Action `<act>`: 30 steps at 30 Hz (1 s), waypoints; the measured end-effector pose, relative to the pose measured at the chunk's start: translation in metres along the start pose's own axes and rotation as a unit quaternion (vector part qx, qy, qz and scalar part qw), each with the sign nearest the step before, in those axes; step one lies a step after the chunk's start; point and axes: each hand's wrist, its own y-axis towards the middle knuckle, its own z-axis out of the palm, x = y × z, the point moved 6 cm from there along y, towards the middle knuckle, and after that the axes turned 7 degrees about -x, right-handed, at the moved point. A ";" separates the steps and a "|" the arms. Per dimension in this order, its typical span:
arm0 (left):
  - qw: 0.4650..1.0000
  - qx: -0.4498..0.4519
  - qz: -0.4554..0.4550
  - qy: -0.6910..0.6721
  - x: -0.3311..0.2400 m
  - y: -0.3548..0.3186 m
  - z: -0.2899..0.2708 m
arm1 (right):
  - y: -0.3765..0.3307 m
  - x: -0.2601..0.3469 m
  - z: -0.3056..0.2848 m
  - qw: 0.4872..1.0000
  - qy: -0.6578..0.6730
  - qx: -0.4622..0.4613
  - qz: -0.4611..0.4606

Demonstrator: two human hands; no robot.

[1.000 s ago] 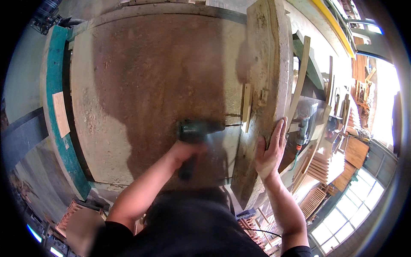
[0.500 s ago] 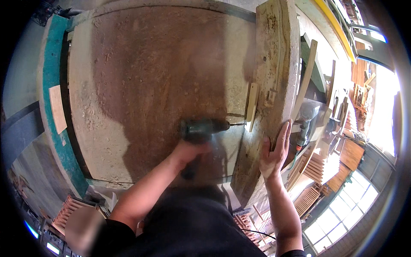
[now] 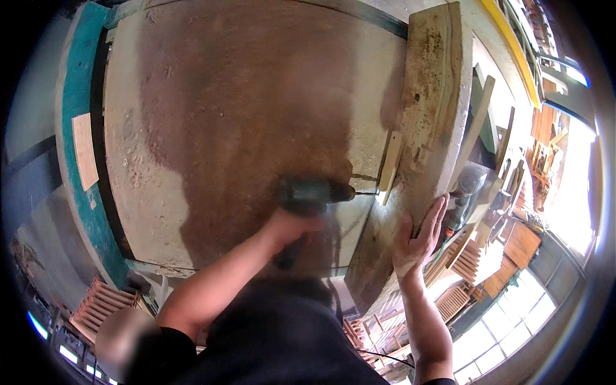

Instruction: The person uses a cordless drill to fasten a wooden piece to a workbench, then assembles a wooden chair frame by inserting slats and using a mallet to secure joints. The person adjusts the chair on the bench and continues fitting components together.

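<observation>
My left hand is wrapped round the grip of a dark teal cordless drill, both somewhat blurred. The drill lies level, with its thin bit pointing right. The bit's tip meets a small pale wooden strip set against the side of a thick, worn timber beam. How deep the tip sits cannot be made out. Flat against the beam's near part rests my right hand, its fingers stretched out and the thumb apart, holding nothing.
A broad, dusty brown board spreads beneath the drill. Along its left runs a teal-painted rail carrying a pale wood piece. Beyond the beam lie another power tool, loose wooden sticks and slatted wooden pieces.
The whole view has shifted a little, so the beam and strip appear farther right. My left hand still grips the drill at the strip; my right hand stays on the beam.
</observation>
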 end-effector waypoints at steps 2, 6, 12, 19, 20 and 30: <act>1.000 0.002 -0.005 0.003 0.002 0.003 0.002 | -0.002 0.000 0.000 1.000 -0.018 0.008 -0.004; 0.999 -0.038 0.004 0.012 0.007 0.001 0.000 | -0.002 0.001 -0.001 0.999 -0.029 0.036 -0.011; 0.999 -0.043 0.014 0.007 -0.001 0.002 -0.002 | 0.000 0.002 0.004 0.998 -0.044 0.037 -0.019; 0.997 -0.027 0.014 0.069 0.014 0.006 -0.004 | -0.010 0.000 -0.005 1.000 -0.014 -0.008 -0.011; 0.996 -0.037 0.014 0.077 0.023 0.010 -0.008 | -0.010 0.001 -0.005 1.000 -0.002 -0.010 0.009; 0.979 -0.054 0.198 -0.015 0.062 -0.146 -0.017 | -0.184 0.049 -0.032 0.962 0.257 -0.067 -0.057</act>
